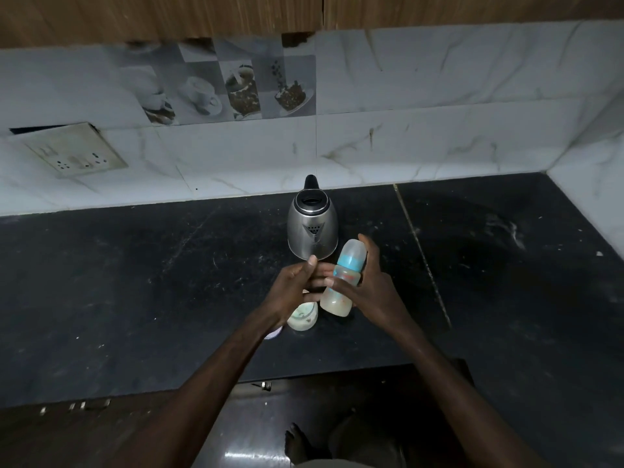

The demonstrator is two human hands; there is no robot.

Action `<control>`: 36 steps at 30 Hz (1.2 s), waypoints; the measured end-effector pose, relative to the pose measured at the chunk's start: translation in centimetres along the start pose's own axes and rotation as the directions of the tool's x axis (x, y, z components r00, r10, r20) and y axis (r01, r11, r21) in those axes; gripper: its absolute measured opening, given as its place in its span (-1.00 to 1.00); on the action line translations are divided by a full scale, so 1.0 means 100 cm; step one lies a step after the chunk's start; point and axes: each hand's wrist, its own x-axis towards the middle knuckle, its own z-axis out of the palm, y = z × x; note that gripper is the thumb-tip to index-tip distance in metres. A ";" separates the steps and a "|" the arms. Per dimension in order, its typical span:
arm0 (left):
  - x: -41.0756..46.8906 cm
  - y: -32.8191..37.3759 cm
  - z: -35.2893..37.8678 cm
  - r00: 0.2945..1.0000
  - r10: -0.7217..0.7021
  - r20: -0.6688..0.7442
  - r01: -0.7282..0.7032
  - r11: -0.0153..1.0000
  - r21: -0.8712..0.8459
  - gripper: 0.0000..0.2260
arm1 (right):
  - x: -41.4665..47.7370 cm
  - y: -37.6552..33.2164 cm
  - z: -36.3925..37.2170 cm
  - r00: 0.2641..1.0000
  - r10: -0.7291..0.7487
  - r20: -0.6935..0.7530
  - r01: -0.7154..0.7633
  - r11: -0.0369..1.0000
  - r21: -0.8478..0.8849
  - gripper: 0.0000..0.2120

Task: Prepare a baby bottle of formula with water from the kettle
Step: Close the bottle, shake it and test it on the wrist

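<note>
Grip: right hand wrapped round baby bottle, tilted over table, near kettle. Left hand fingers straight, touching bottle side. Bottle likely light, stiff, smooth plastic; best held mid-body, below blue collar.

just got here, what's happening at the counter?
A person stands at the black counter gripping a baby bottle in the right hand, tilted, its cap and blue collar still on. The left hand reaches in with straight fingers against the bottle's side. The steel kettle stands untouched just behind, and a small pale jar sits below the left hand. No pouring yet.
</note>
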 end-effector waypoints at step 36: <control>0.060 -0.064 -0.016 0.791 0.312 -0.526 -0.061 0.896 0.440 -0.76 | -0.017 -0.031 -0.028 0.796 0.091 -0.599 0.084 0.962 0.258 -0.33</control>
